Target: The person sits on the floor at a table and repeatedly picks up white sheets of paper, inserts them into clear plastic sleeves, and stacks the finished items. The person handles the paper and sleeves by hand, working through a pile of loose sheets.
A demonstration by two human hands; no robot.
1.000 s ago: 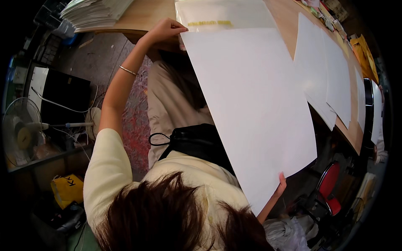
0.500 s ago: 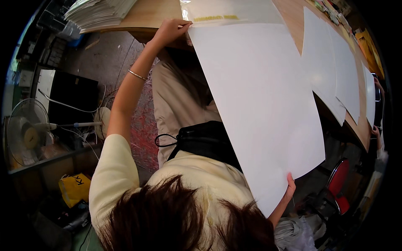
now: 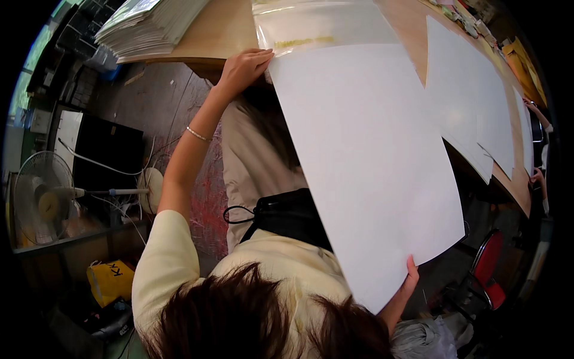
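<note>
A large white sheet (image 3: 365,149) slants from the table edge down toward my chest, its far end at the mouth of a clear plastic sleeve (image 3: 335,21). At the sleeve's left corner, the fingers of my left hand (image 3: 246,70) are pressed together on its edge, beside the sheet's far left corner. My right hand (image 3: 406,286) grips the sheet's near right edge, thumb on top; its other fingers are hidden underneath. How far the sheet reaches into the sleeve is hard to tell.
A pile of white sheets (image 3: 146,30) stands at the table's far left. More large sheets (image 3: 472,102) lie on the right, partly over the edge. Another person's hands (image 3: 538,176) show at the far right. A red chair (image 3: 487,263) and a fan (image 3: 45,200) stand either side.
The view has shifted slightly, so the table and sleeve appear lower. My left fingers look straighter along the sleeve's corner. My right hand keeps its hold on the sheet.
</note>
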